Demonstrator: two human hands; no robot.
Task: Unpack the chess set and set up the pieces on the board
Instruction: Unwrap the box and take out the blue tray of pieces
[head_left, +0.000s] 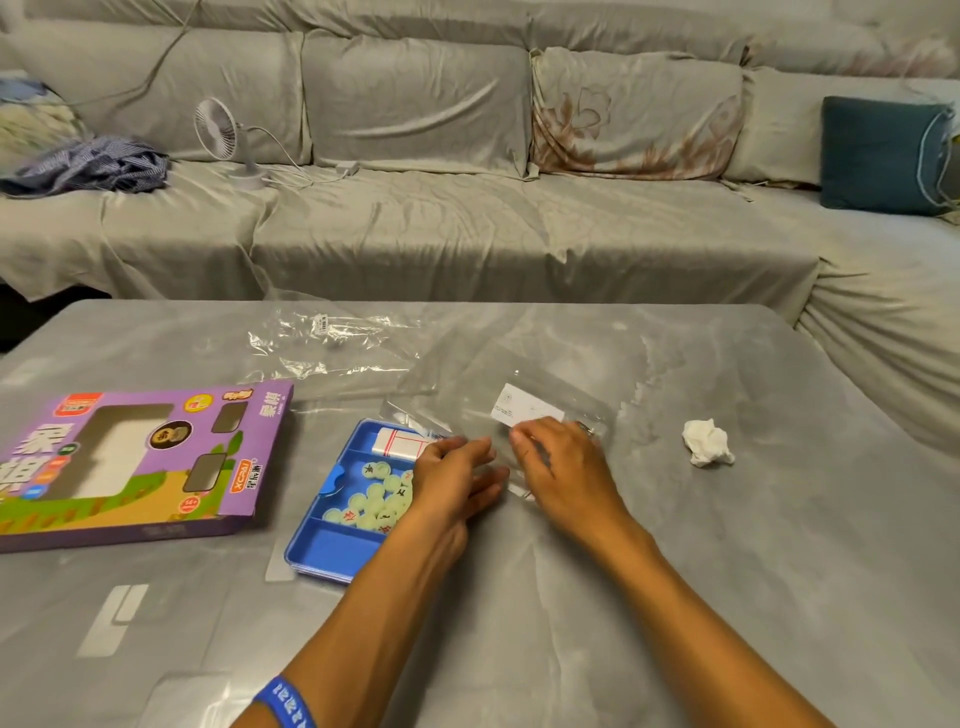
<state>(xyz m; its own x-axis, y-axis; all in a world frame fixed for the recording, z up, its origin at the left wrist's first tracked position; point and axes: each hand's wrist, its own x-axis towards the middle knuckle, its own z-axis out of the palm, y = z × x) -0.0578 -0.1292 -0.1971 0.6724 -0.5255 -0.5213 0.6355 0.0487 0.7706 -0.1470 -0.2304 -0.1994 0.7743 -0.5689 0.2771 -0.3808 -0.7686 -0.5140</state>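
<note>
Both hands grip a clear plastic bag on the surface: left hand, right hand. Blue tray holding chess pieces lies partly under the left hand; purple box left, crumpled tissue right

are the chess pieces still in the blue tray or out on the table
Still in: the pale round chess pieces sit heaped in the blue plastic tray's middle compartment; none lie on the grey table.

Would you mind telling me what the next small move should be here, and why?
Probably slide the clear plastic sleeve off to the side. Both the left hand and right hand lie on it, and it overlaps the far corner of the blue tray. The round pieces and the folded white item beside them sit in the tray, and no board is laid out yet.
</note>
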